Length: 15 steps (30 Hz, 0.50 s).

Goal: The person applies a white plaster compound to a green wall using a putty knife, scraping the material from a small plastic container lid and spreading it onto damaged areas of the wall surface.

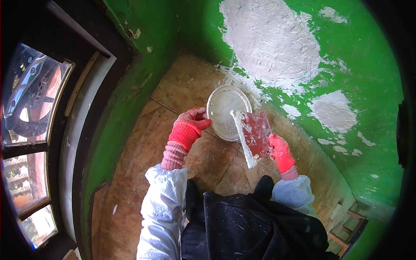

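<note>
A white round bucket (222, 123) with pale plaster inside stands on the floor in front of me. My left hand (189, 125), in a red glove, is closed on the left side of its rim. My right hand (281, 152), also gloved in red, grips a wide reddish plastering trowel (258, 135). Thick white plaster coats the trowel's left edge, and smears cover its face. The blade is tilted up beside the bucket, its upper corner overlapping the bucket's right side in view. The fingers behind the trowel are partly hidden.
The green wall (372, 69) carries a large rough plaster patch (271, 41) and a smaller one (333, 111). Brown tiles (143, 143) cover the floor. A dark-framed glass door (56, 130) is at left; a wooden piece (346, 232) stands at lower right.
</note>
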Each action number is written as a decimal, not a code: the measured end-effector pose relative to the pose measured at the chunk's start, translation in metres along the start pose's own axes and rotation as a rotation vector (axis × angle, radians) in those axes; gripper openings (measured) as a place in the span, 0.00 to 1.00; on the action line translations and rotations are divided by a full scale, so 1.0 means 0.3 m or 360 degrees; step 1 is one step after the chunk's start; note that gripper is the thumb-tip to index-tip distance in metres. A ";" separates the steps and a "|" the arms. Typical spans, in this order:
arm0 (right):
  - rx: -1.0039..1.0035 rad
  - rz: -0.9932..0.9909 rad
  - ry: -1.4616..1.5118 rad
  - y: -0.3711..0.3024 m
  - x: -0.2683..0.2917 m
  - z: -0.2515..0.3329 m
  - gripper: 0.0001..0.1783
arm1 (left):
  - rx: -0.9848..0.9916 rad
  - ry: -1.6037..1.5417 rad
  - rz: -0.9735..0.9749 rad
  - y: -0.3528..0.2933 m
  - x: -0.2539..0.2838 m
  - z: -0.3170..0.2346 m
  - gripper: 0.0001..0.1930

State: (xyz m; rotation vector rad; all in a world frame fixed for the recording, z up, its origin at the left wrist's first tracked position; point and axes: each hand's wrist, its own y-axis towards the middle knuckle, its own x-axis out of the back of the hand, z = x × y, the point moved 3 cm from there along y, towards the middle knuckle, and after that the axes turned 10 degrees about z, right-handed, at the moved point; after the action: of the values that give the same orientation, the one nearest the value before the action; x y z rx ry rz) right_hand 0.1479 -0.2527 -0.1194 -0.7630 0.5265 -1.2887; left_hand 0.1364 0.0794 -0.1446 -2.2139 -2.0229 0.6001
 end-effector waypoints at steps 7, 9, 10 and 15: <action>0.0065 0.0013 -0.0298 0.054 0.077 -0.060 0.13 | 0.0142 -0.0136 0.0022 -0.019 -0.037 -0.083 0.18; 0.0084 0.0065 -0.0260 0.044 0.020 -0.062 0.13 | 0.0156 -0.0095 0.0026 -0.028 -0.049 -0.101 0.18; 0.0105 0.0128 -0.0224 0.037 -0.020 -0.058 0.12 | 0.0168 -0.0051 0.0020 -0.036 -0.050 -0.113 0.18; 0.0070 0.0242 -0.0119 0.030 -0.076 -0.035 0.14 | 0.0095 0.0008 0.0040 -0.038 -0.054 -0.116 0.18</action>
State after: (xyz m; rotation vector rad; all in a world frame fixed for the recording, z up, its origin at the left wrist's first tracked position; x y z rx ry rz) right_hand 0.1412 -0.2319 -0.1345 -0.7178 0.4849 -1.1234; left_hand 0.1367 0.0720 -0.1054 -2.2082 -1.9508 0.6484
